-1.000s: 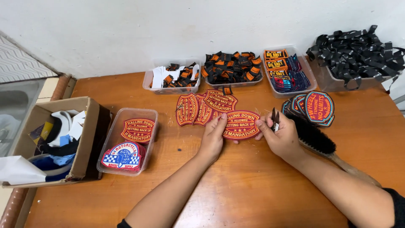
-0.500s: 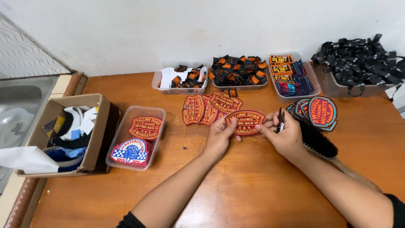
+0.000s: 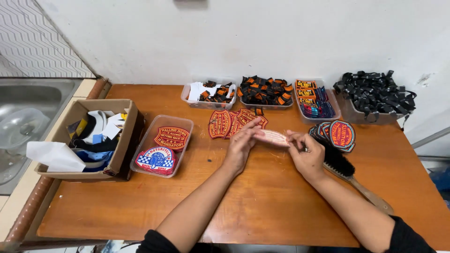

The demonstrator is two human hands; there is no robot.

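Note:
My left hand [image 3: 242, 142] and my right hand [image 3: 307, 154] hold one embroidered patch [image 3: 274, 137] between them above the wooden table [image 3: 262, 201]. The patch is turned over, so its pale pink back shows. My right hand also grips a small dark tool, mostly hidden by the fingers. Just behind my hands lies a fan of orange and red patches [image 3: 227, 122]. A stack of round-topped patches [image 3: 338, 133] sits to the right.
A black-bristled brush with a wooden handle [image 3: 351, 174] lies under my right forearm. A clear tray of patches [image 3: 163, 145] and a cardboard box of scraps [image 3: 91, 138] stand left. Several trays of labels [image 3: 265, 91] and black straps [image 3: 375, 91] line the wall. A steel sink [image 3: 23, 117] is far left.
The patch, face up before, has been flipped so its pale back shows. The view has shifted, and the table appears lower and farther right.

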